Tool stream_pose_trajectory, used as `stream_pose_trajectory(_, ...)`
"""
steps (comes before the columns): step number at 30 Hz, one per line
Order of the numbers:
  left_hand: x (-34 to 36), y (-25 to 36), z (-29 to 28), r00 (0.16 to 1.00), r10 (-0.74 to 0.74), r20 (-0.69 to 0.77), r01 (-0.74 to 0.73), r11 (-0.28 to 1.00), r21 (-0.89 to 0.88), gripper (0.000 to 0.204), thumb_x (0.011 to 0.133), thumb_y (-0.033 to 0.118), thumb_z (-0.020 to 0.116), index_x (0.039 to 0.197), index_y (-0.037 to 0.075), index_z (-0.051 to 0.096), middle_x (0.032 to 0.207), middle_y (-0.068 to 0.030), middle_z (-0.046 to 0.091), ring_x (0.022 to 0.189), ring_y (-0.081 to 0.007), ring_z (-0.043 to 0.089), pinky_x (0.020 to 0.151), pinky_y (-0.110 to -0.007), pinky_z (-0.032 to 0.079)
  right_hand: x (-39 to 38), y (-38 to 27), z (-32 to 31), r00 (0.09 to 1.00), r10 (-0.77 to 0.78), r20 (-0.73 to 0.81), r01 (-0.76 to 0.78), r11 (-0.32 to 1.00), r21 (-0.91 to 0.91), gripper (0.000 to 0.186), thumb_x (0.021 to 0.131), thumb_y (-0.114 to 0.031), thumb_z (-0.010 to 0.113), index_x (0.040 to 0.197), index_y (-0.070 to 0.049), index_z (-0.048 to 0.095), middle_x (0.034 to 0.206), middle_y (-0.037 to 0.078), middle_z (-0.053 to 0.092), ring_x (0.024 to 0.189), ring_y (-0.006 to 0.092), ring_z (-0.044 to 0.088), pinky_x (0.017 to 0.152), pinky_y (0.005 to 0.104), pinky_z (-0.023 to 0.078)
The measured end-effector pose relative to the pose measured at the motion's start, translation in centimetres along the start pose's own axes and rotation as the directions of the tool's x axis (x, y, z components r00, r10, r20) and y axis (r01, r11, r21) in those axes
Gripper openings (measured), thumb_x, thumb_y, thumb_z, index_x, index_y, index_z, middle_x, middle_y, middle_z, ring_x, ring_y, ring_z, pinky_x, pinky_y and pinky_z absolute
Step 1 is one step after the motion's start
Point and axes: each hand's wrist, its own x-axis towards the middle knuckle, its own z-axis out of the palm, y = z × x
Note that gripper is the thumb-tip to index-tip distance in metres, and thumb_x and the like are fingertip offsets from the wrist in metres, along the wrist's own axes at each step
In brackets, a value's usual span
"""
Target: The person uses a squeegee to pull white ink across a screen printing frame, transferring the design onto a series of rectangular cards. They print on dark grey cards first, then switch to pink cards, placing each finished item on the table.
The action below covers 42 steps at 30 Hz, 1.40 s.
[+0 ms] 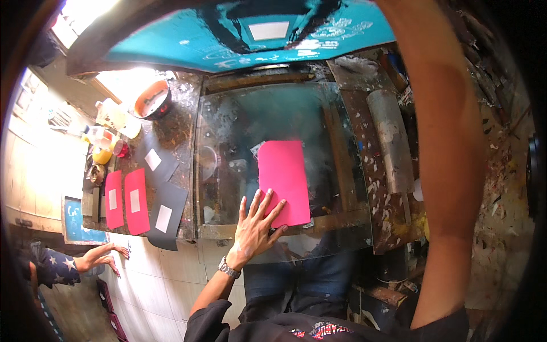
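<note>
A plain pink card [288,176] with one rounded corner lies on a glass sheet [239,114] in the middle of the table. Fingers spread, my left hand [259,225] rests flat on the card's lower left part, with a watch on the wrist. My right arm stretches up along the right side; its hand is out of sight beyond the upper edge. Across the top, a blue printing screen [353,37] in a wooden frame stands tilted up over the table's far side. Dark ink smears and a white rectangle [269,31] show on it.
At left lie two pink cards [135,219] and two dark cards [178,199] bearing white rectangles. Beyond them are an ink bowl [152,100] and several small containers. A grey cylinder [390,137] lies right of the glass. Another person's legs [94,259] show at lower left.
</note>
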Motion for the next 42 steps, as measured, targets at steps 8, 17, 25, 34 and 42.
stream_pose_trajectory(8, -2.0, 1.4, -7.5, 0.819, -0.203, -0.536, -0.208, 0.767, -0.608, 0.080, 0.098, 0.022, 0.074, 0.162, 0.005, 0.030, 0.161, -0.0211, 0.041, 0.147, -0.0397, 0.044, 0.117, -0.054, 0.043, -12.5, -6.1, 3.7, 0.999, 0.005, -0.043, -0.009, 0.995, -0.102, 0.047, 0.091, -0.049, 0.075, 0.095, -0.003, 0.068, 0.090, 0.016, 0.069, 0.086, 0.0370, 0.068, 0.080, 0.0482, 0.051)
stream_pose_trajectory(17, -9.2, 3.1, -1.0, 0.541, -0.838, 0.067, 0.271, 0.098, -0.958, 0.043, 0.106, 0.028, 0.065, 0.124, -0.010, 0.055, 0.099, -0.0187, 0.073, 0.084, -0.0241, 0.075, 0.075, -0.036, 0.063, -27.0, -1.8, 14.3, 0.543, 0.006, 0.840, -0.188, 0.976, 0.115, 0.028, 0.083, -0.013, 0.073, 0.108, -0.007, 0.064, 0.090, 0.023, 0.073, 0.091, 0.0410, 0.074, 0.079, 0.0536, 0.058)
stream_pose_trajectory(25, -8.3, 2.3, -2.8, 0.593, -0.792, 0.146, 0.332, 0.076, -0.940, 0.043, 0.106, 0.029, 0.065, 0.101, -0.014, 0.068, 0.085, -0.0194, 0.075, 0.076, -0.0236, 0.076, 0.070, -0.036, 0.064, -23.4, 2.9, 22.9, 0.781, -0.021, 0.624, -0.077, 0.989, 0.130, 0.020, 0.085, -0.003, 0.064, 0.105, -0.007, 0.062, 0.093, 0.018, 0.073, 0.095, 0.0399, 0.071, 0.081, 0.0528, 0.051)
stream_pose_trajectory(34, -8.3, 2.4, -2.4, 0.555, -0.815, 0.166, 0.329, 0.031, -0.944, 0.039, 0.106, 0.027, 0.065, 0.108, -0.012, 0.064, 0.095, -0.0206, 0.074, 0.080, -0.0262, 0.077, 0.074, -0.040, 0.065, -27.8, 1.4, 16.8, 0.610, -0.189, 0.770, 0.020, 0.975, 0.223, 0.017, 0.088, -0.008, 0.068, 0.104, -0.015, 0.065, 0.088, 0.008, 0.071, 0.093, 0.0305, 0.071, 0.103, 0.0597, 0.038)
stream_pose_trajectory(42, -8.7, 1.7, -2.3, 0.532, -0.811, 0.243, 0.361, -0.043, -0.932, 0.036, 0.106, 0.025, 0.064, 0.115, -0.009, 0.058, 0.100, -0.0202, 0.073, 0.083, -0.0279, 0.076, 0.074, -0.040, 0.065, -33.8, -6.4, 13.4, 0.755, -0.048, 0.654, -0.092, 0.979, 0.179, 0.023, 0.082, -0.003, 0.063, 0.104, -0.011, 0.063, 0.088, 0.013, 0.069, 0.089, 0.0334, 0.071, 0.094, 0.0563, 0.044)
